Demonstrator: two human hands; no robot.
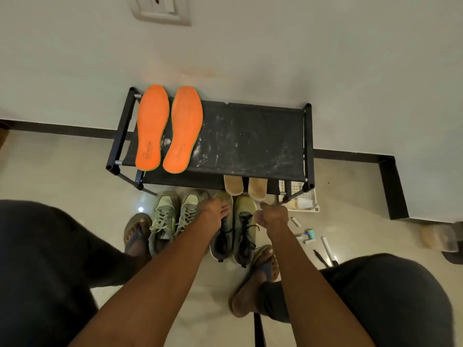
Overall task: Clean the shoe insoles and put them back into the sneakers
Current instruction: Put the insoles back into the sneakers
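Single head-worn wide-angle view, looking steeply down over both forearms, shoe rack against wall ahead

Pale wall with dark skirting — glossy beige floor tiles, black shoe rack

Dark print near heel of left orange insole, upper left of frame: too small to read. Faint print on right orange insole: also unreadable. No other words.

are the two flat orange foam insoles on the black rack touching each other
Apart. The head view shows a strip of the black fabric shelf between the left orange insole and the right orange insole along their length.
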